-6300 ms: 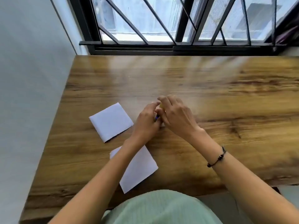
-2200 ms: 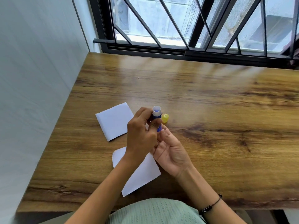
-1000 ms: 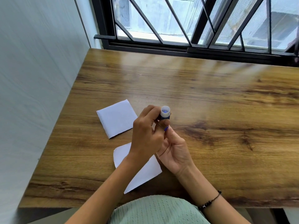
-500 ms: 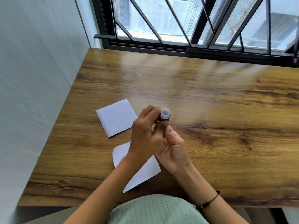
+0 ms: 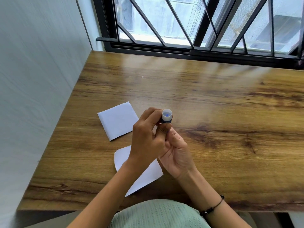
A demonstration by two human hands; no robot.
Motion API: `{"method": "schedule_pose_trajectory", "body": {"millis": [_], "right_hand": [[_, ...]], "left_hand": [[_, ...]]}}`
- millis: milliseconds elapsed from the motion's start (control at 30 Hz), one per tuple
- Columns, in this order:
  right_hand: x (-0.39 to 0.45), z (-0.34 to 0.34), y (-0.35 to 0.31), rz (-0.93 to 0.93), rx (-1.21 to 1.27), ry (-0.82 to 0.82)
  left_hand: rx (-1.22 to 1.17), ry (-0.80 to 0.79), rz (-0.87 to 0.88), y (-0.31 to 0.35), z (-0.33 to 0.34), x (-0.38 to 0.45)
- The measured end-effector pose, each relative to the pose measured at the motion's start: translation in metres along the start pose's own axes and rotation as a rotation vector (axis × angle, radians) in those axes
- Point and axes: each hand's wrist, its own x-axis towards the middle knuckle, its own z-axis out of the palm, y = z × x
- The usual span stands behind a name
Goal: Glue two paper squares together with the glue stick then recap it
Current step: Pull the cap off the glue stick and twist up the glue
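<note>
The glue stick (image 5: 166, 116) is a blue tube with a white open top, held upright above the table with its cap off. My left hand (image 5: 146, 137) grips the tube's upper body. My right hand (image 5: 176, 152) holds the tube's lower end from below, fingers curled around it. One white paper square (image 5: 117, 120) lies flat to the left of the hands. A second white paper square (image 5: 143, 176) lies nearer the table's front edge, partly hidden under my left forearm. The yellow cap is not visible.
The wooden table (image 5: 230, 120) meets a white wall (image 5: 32, 79) on the left and a black barred window (image 5: 197, 30) at the back. Bare wood stretches to the right of the hands.
The yellow cap came off the glue stick and stood on the table 2.2 s ago; it is now out of sight. Both hands stay on the tube, which has hardly moved over the last second.
</note>
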Motion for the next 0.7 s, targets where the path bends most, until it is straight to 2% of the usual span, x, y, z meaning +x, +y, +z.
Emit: {"method": "schedule_pose_trajectory", "body": {"millis": [200, 500, 700], "right_hand": [[-0.0001, -0.0008, 0.0019, 0.065, 0.090, 0.033], [0.0051, -0.0006, -0.0016, 0.040, -0.007, -0.098], [0.0067, -0.0033, 0.0028, 0.063, -0.077, 0.010]], "left_hand": [[0.015, 0.002, -0.004, 0.0023, 0.0017, -0.0034], [0.004, 0.022, -0.034, -0.0019, 0.0009, 0.0000], [-0.004, 0.021, -0.034, -0.0027, 0.0020, -0.0001]]}}
